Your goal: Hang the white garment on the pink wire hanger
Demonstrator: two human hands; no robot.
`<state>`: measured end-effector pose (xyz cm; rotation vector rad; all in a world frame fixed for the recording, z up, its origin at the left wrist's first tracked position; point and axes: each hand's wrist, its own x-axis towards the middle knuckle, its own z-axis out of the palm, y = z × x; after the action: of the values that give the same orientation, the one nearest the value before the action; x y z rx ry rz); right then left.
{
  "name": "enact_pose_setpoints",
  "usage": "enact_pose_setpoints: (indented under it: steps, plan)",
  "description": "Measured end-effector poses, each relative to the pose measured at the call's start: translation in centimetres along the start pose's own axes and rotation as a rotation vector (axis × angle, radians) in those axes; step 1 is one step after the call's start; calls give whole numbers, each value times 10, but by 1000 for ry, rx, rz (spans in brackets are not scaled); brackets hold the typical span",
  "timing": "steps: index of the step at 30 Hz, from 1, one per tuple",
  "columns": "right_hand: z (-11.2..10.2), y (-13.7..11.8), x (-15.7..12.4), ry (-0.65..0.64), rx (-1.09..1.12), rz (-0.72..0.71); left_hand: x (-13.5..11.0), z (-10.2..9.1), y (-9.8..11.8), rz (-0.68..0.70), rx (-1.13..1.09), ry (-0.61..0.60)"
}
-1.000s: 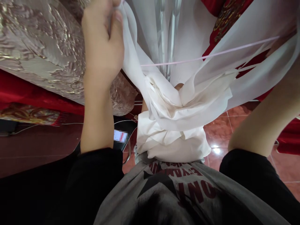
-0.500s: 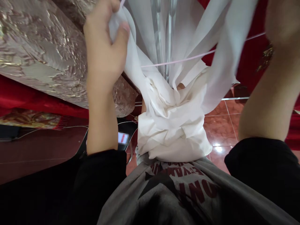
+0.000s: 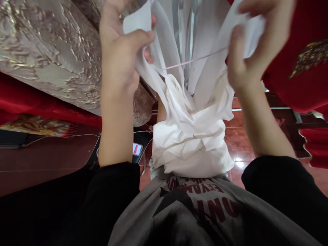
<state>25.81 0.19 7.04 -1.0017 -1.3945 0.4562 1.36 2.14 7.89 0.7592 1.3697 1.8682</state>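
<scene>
White fabric [image 3: 189, 147] lies bunched in my lap, with long sheer folds rising from it. My left hand [image 3: 119, 58] is closed on a strip of its edge at the upper left, thumb laid across the cloth. My right hand [image 3: 247, 65], slightly blurred, curls around another part of the fabric at the upper right, its thumb in front. Between the hands, a thin pale pink cord [image 3: 191, 62] stretches across the folds. Its right end disappears behind my right thumb, and its left end meets the cloth below my left hand.
Shiny crinkled fabric [image 3: 51, 58] hangs at the left. Red cloth with gold decoration [image 3: 310, 56] is at the right. A phone with a lit screen [image 3: 137, 149] rests on a dark surface by my left forearm. Reddish floor tiles [image 3: 238, 136] show below.
My right hand has come down and inward from the upper right onto the fabric. My left hand has shifted slightly right, still gripping the cloth. The visible cord span is shorter.
</scene>
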Motion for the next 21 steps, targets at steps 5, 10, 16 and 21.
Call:
enact_pose_setpoints:
  steps: [5, 10, 16, 21]
  plan:
    - [36, 27, -14, -529, -300, -158, -5, -1, 8, -69, -169, -260]
    - [39, 54, -15, -528, -452, -104, 14, -29, 9, -89, -443, -377]
    - [38, 56, -20, -513, -466, -120, 7, -47, -45, -138, -551, -34]
    - [47, 49, -32, -529, -546, -144, -38, -23, -74, -224, -421, -321]
